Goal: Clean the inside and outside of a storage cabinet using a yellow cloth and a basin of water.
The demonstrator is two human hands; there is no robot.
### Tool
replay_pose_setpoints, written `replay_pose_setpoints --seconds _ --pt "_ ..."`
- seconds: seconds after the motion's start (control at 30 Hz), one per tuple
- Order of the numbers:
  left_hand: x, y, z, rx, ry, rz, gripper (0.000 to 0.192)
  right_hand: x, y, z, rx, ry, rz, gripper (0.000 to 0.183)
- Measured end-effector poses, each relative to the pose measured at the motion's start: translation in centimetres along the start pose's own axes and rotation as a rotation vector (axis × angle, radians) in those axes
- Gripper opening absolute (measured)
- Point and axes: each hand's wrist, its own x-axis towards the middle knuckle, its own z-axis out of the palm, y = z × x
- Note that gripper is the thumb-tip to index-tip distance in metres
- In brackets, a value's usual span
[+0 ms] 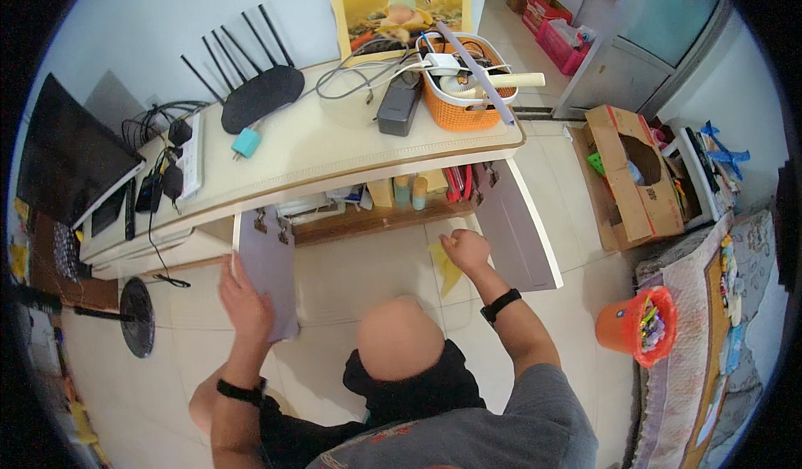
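Note:
Both doors of a low cream cabinet [351, 140] stand open. My left hand [244, 300] lies against the outer edge of the left door [266, 275], fingers extended. My right hand [467, 251] is closed on a thin yellow cloth [448, 271], which hangs down beside the right door [520, 237]. Inside the cabinet, on a brown shelf [382, 221], stand two capped bottles [410, 193], a yellowish box [380, 193], red items [459, 182] and white packets. Both wrists wear black bands.
On the cabinet top are a black router [263, 98], a power strip [191, 156], a dark box [399, 105], cables and an orange basket [460, 115]. A stand base [138, 317] is at left. An orange bin [620, 325] and a cardboard box [651, 206] stand at right.

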Motion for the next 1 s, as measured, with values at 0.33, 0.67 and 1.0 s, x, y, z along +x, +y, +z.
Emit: replay_pose_setpoints --seconds 0.33,0.67,1.0 --pt "13.1 9.4 23.6 -0.855 -0.499 -0.283 0.087 11.6 -1.6 6.8 0.238 0.13 0.181 0.054" --pt "15.0 8.0 33.4 -0.958 -0.439 -0.418 0.061 9.4 -3.2 8.9 0.372 0.124 -0.127 0.072" --pt "13.5 8.1 32.5 -0.718 -0.557 -0.287 0.051 10.1 -4.0 6.8 0.244 -0.005 -0.288 0.082"
